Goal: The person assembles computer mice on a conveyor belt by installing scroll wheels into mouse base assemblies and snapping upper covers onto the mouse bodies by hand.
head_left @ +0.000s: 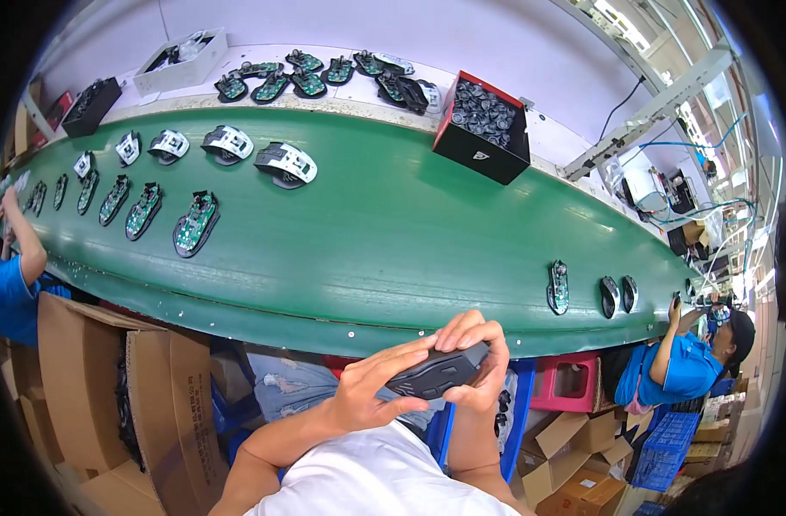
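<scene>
Both of my hands hold a black computer mouse (pixel 434 373) over the near edge of the green belt, in front of my body. My left hand (pixel 369 383) closes on its left end, fingers along the top and thumb beneath. At the other end, my right hand (pixel 489 354) wraps its fingers over the top, with the thumb at the near side. The mouse is tilted, and part of it is hidden behind my fingers. On the belt to the right lies a mouse base with a green circuit board (pixel 558 288), apart from my hands.
The green belt (pixel 358 224) carries several mouse bases with boards (pixel 196 225) and white-and-black mouse tops (pixel 286 163). A black-and-red box (pixel 483 150) of small dark parts stands at its far edge. Co-workers in blue (pixel 684 365) are at both ends. Cardboard boxes (pixel 173 413) flank me.
</scene>
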`<state>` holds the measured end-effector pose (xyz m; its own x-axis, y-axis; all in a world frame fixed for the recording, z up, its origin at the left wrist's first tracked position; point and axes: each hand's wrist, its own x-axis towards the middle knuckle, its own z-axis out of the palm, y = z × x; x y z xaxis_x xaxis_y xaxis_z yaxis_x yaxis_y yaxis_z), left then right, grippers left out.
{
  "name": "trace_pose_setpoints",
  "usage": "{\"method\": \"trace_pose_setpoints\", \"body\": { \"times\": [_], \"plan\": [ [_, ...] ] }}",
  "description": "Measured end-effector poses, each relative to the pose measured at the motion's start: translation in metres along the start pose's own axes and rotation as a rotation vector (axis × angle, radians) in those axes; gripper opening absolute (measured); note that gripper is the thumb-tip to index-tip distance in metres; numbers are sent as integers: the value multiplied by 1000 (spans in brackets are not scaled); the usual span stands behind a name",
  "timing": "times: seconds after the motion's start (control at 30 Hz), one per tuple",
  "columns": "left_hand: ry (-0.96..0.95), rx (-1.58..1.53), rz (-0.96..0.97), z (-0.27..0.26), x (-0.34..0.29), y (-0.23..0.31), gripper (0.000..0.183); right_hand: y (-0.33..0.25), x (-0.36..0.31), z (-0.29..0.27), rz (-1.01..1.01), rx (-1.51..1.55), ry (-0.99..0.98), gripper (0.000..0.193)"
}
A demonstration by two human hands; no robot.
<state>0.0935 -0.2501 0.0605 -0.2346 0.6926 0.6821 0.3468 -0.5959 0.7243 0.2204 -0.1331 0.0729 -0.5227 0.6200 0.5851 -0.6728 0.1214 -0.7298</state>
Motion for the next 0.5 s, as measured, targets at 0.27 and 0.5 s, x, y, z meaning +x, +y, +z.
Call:
{"method": "trace_pose_setpoints", "body": {
  "times": [0.27,0.5],
  "plan": [
    [-188,-470,-434,-12,11,-11,68,-19,20,-4,431,-200,-8,83],
    [174,-1064,-770,6,95,-44,55,18,83,2,191,-722,9,62]
  ]
}}
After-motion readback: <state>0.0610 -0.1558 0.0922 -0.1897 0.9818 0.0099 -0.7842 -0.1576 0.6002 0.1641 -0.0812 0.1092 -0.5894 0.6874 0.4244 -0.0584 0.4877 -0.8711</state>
